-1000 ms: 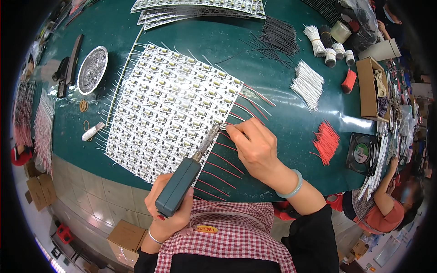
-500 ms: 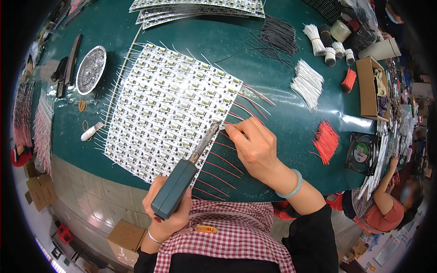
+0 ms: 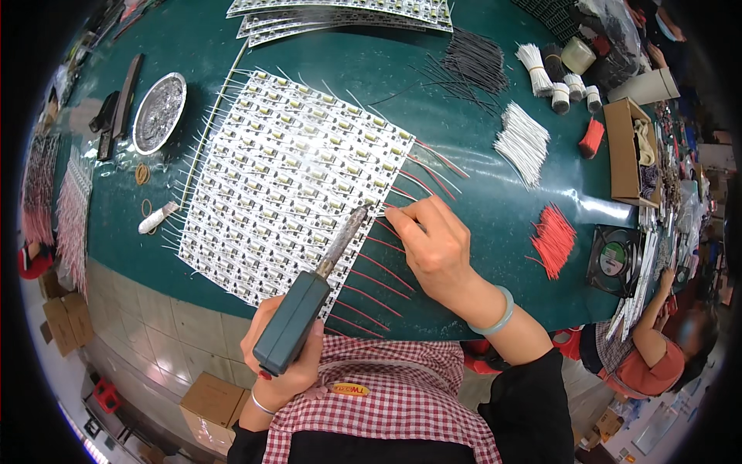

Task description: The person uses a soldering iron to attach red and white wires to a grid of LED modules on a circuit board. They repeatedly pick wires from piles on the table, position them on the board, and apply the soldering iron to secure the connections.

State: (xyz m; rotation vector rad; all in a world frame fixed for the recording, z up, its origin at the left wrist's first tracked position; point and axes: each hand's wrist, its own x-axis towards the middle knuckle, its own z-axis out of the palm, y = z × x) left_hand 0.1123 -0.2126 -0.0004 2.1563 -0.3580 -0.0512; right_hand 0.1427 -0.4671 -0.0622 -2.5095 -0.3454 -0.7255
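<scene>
My left hand (image 3: 287,362) is wrapped round the dark green handle of a soldering iron (image 3: 297,309). Its tip rests at the right edge of a white circuit board panel (image 3: 278,185), which is covered with rows of small components. My right hand (image 3: 434,246) pinches a thin wire (image 3: 384,207) against that edge, close to the iron's tip; the fingers hide part of the wire. Red wires (image 3: 376,305) stick out from the panel's right edge below my right hand, and red and white ones above it. White wires line the left edge along a thin rod (image 3: 212,127).
A foil-like bowl (image 3: 160,114) stands to the left. More panels (image 3: 340,17) are stacked at the back. Black wires (image 3: 473,62), white wires (image 3: 522,145) and red wires (image 3: 553,241) lie in piles to the right, near a cardboard box (image 3: 623,151) and fan (image 3: 613,261). A co-worker (image 3: 653,348) sits at far right.
The panel has shifted slightly up and right. The iron's tip has moved a little left and stays near the edge. My right hand keeps its pinch in almost the same place.
</scene>
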